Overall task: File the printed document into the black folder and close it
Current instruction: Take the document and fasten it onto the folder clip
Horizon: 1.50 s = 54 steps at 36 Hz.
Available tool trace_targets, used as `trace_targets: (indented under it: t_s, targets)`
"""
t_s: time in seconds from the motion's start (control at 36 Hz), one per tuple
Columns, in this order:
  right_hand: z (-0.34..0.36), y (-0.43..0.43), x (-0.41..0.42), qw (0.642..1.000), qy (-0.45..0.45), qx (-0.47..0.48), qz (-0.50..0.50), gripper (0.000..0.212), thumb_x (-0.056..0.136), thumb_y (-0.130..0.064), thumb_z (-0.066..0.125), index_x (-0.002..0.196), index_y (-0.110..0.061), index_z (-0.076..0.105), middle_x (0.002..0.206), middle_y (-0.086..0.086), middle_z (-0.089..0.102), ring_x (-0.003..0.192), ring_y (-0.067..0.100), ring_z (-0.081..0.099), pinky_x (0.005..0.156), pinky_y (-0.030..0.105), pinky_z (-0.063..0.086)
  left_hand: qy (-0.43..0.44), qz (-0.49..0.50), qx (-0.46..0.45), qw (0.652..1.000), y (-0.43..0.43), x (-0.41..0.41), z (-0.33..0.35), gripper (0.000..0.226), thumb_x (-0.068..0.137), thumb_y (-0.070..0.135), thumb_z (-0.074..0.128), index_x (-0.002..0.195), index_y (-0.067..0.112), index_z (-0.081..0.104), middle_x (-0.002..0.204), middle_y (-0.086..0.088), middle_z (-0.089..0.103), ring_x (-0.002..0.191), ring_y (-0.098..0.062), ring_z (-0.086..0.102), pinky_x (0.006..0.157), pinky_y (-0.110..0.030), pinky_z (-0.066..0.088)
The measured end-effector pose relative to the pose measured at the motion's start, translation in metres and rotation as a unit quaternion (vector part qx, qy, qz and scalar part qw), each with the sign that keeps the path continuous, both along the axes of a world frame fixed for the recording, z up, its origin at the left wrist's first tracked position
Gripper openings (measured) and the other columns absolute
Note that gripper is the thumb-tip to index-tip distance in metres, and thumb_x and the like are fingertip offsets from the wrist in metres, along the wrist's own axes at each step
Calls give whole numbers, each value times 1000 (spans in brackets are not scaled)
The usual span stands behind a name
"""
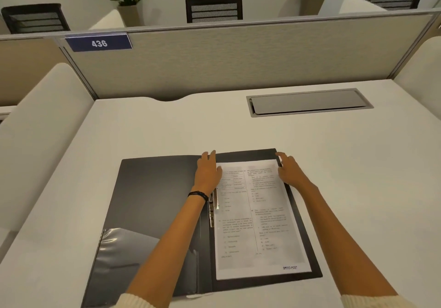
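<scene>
The black folder (152, 202) lies open flat on the white desk, with a clear plastic pocket on its left flap. The printed document (253, 221) rests on the folder's right half, beside the metal clip (213, 206) at the spine. My left hand (208, 171) lies flat, fingers spread, on the page's top left corner near the spine. My right hand (288, 169) touches the page's top right corner at the folder's edge, fingers apart. Neither hand grips anything.
A grey cable hatch (309, 102) is set into the desk (167, 128) at the back right. A fabric partition (238, 61) with a "436" label (99, 43) stands behind. Cream dividers flank both sides; chairs and plants are beyond.
</scene>
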State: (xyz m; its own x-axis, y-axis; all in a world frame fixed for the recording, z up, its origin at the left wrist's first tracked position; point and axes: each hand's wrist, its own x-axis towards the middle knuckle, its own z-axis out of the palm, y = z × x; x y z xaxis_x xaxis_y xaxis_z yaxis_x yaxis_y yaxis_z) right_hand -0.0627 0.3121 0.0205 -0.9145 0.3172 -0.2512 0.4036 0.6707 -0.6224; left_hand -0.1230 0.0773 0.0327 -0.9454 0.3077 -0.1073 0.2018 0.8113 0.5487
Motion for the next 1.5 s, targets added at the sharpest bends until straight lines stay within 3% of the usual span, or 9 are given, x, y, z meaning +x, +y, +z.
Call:
trace_targets:
  t_s: [0.11, 0.19, 0.42, 0.56, 0.69, 0.94, 1.14, 1.31, 1.5]
  targets:
    - [-7, -4, 43, 997, 55, -43, 19, 46, 94, -16, 44, 137, -20, 30, 133, 15, 43, 116, 29, 50, 100, 47, 45, 5, 8, 64, 998, -12, 31, -1, 59, 95, 18, 45, 145, 10, 16, 155, -15, 11, 143, -29, 9, 113, -36, 23]
    - [-18, -8, 78, 996, 77, -49, 22, 47, 94, -21, 46, 137, -23, 30, 131, 8, 43, 114, 15, 45, 99, 32, 39, -15, 3, 89, 996, -21, 63, -6, 61, 94, 21, 46, 146, 16, 14, 157, -11, 6, 145, -27, 0, 115, -40, 16]
    - [-27, -16, 141, 993, 82, -79, 35, 50, 92, -34, 48, 137, -30, 28, 136, -2, 43, 121, 13, 46, 99, 30, 41, -81, -60, 51, 994, -35, 151, -27, 80, 93, 28, 48, 145, 19, -12, 157, -4, -14, 144, -26, -15, 116, -41, 9]
    - [-24, -17, 165, 993, 35, -85, 76, 67, 83, -50, 54, 140, -37, 20, 139, -9, 38, 119, 5, 41, 98, 29, 41, -104, -68, 6, 992, -44, 183, -36, 84, 93, 37, 46, 141, 19, -21, 155, -5, -21, 144, -25, -15, 116, -37, 6]
    - [-22, -20, 187, 990, 26, -84, 114, 90, 70, -61, 64, 140, -38, 12, 143, -12, 28, 128, 7, 34, 105, 32, 40, -103, -74, 12, 992, -50, 200, -41, 88, 92, 40, 47, 128, 31, -33, 155, -1, -22, 144, -22, -14, 116, -37, 10]
    - [-22, -16, 210, 988, 13, -80, 135, 102, 63, -54, 74, 138, -50, 4, 141, -25, 24, 127, 2, 34, 101, 29, 44, -86, -96, -15, 992, -56, 220, -47, 95, 91, 38, 51, 126, 29, -37, 153, -3, -26, 145, -22, -8, 116, -35, 14]
    - [-25, -19, 217, 987, 26, -71, 139, 101, 68, -42, 76, 139, -49, 4, 144, -24, 23, 129, 2, 34, 103, 31, 43, -74, -101, -11, 992, -58, 223, -46, 93, 92, 35, 50, 127, 27, -35, 145, 5, -32, 145, -21, -5, 115, -30, 12]
    - [-32, -19, 222, 988, 54, -16, 145, 99, 76, -40, 70, 137, -51, -7, 152, -22, 2, 136, 9, 27, 103, 36, 45, -68, -112, -44, 990, -57, 225, -44, 90, 93, 35, 47, 127, 25, -36, 154, -4, -24, 146, -19, 2, 114, -27, 16]
    - [-33, -19, 221, 989, 53, -14, 134, 88, 78, -36, 69, 132, -56, 3, 145, -19, 26, 122, 4, 42, 95, 25, 48, -44, -113, -95, 988, -54, 228, -46, 78, 97, 31, 38, 127, 23, -34, 155, -7, -22, 146, -19, 5, 113, -21, 19]
